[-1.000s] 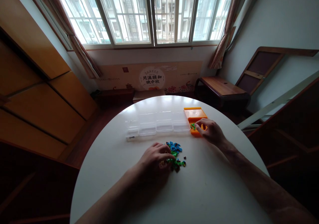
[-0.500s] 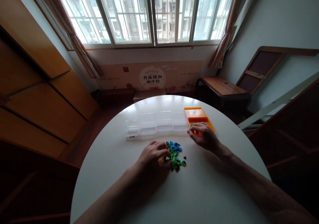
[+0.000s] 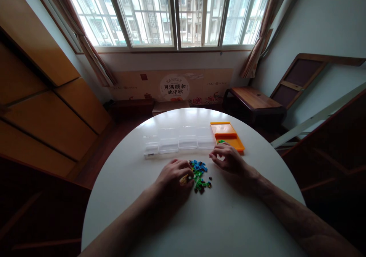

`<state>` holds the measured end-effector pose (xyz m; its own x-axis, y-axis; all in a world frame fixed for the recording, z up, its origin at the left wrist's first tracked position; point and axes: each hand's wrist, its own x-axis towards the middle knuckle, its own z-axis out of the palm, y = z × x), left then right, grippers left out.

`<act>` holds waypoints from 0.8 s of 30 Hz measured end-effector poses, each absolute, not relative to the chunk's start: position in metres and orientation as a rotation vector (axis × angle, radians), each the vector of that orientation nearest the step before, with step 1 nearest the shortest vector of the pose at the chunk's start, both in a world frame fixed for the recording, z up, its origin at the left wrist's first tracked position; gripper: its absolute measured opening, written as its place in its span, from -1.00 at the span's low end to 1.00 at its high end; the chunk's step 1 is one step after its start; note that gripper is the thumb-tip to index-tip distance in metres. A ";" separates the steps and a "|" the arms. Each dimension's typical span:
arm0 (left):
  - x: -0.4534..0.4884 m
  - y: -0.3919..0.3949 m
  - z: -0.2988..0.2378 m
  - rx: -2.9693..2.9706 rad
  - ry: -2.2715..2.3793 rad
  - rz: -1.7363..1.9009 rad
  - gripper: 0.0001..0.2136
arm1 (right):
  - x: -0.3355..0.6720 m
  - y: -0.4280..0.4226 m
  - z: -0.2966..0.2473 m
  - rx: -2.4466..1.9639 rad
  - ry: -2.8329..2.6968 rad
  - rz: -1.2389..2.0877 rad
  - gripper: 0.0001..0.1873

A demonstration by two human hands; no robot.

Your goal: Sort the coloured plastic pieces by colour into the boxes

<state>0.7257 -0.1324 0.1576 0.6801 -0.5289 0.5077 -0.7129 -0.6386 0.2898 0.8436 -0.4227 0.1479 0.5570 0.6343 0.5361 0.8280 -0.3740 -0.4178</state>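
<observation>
The round white worktop (image 3: 243,211) carries everything. Across its far half runs a row of clear boxes (image 3: 168,147), lids tipped back on the far side. Just beside its right end is the orange box (image 3: 236,144), its lid also open.

The right hand (image 3: 230,159) is by the near left part of the orange box, fingers loosely bent and parted, with no piece showing between them. The left hand (image 3: 174,173) curls over the left edge of the pile; whether it pinches a piece I cannot tell.

The pile lies near the worktop's middle: blue pieces (image 3: 199,166) on the far side, green pieces (image 3: 199,175) nearer, and yellow pieces (image 3: 183,180) under the left fingers. One dark piece (image 3: 210,178) sits apart on the right.

Sorting looks at an early stage: a few green bits (image 3: 221,141) are in the orange box, while most pieces lie loose and mixed, outside the boxes.
</observation>
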 end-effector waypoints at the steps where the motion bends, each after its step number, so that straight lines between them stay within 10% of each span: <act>1: 0.726 -0.133 0.158 2.418 -0.967 0.534 -0.96 | 0.844 -0.423 0.147 -2.127 -1.176 -0.367 -0.74; 24: 0.728 -0.133 0.160 2.425 -1.005 0.556 -0.93 | 0.842 -0.419 0.153 -2.094 -1.234 -0.295 -0.73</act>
<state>0.7280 -0.1329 0.1601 0.6526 -0.5502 0.5210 -0.7336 -0.6308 0.2527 0.8422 -0.4189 0.1527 0.5248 0.6857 0.5045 0.8397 -0.3196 -0.4391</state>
